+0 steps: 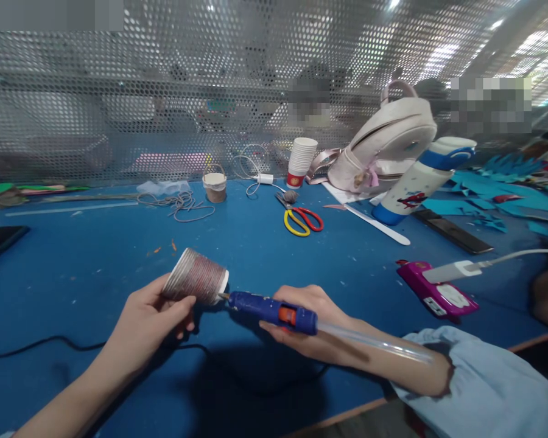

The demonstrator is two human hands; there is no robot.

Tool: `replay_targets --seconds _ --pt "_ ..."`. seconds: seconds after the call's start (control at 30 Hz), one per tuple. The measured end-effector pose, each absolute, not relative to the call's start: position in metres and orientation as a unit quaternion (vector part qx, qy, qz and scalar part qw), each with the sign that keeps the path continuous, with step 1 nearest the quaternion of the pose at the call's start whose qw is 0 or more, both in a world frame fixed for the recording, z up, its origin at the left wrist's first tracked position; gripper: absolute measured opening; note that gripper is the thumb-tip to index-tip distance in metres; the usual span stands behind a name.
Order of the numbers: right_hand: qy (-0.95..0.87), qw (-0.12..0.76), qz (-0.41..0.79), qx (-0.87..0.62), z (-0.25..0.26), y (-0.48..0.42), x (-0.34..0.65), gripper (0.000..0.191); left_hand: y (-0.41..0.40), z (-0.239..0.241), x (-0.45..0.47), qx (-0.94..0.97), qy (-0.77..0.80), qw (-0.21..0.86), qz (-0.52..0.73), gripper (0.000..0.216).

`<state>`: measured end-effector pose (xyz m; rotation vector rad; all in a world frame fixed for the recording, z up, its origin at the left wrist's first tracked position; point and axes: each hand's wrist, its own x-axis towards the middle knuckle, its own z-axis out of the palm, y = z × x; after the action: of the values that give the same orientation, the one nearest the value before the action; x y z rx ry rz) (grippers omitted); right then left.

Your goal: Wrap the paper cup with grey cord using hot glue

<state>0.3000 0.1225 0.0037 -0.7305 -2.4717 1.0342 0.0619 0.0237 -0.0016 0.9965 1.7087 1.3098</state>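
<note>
My left hand [153,316] grips a paper cup wrapped in grey cord [195,278], held on its side above the blue table [95,255]. My right hand [308,325] is closed round a blue glue gun [274,310] with an orange trigger. Its nozzle touches the cup's rim at the right. A clear glue stick [374,344] sticks out of the gun's back along my forearm.
Farther back lie red and yellow scissors [301,219], loose grey cord [182,205], a small wrapped cup [214,187], stacked paper cups [300,161], a pink bag [388,143] and a bottle [420,179]. A pink power strip [436,292] sits right. A black cable [36,347] crosses front left.
</note>
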Motion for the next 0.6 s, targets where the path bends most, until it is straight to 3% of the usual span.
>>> replay_targets --seconds 0.27,0.6 --pt "-0.845 0.203 0.370 -0.328 0.013 0.126 0.299 0.025 0.024 -0.008 0.055 0.393 0.653 0.387 0.519 0.016" --pt "-0.865 0.279 0.325 -0.261 0.002 0.134 0.303 0.021 0.025 -0.015 0.050 0.390 0.614 0.415 0.546 0.016"
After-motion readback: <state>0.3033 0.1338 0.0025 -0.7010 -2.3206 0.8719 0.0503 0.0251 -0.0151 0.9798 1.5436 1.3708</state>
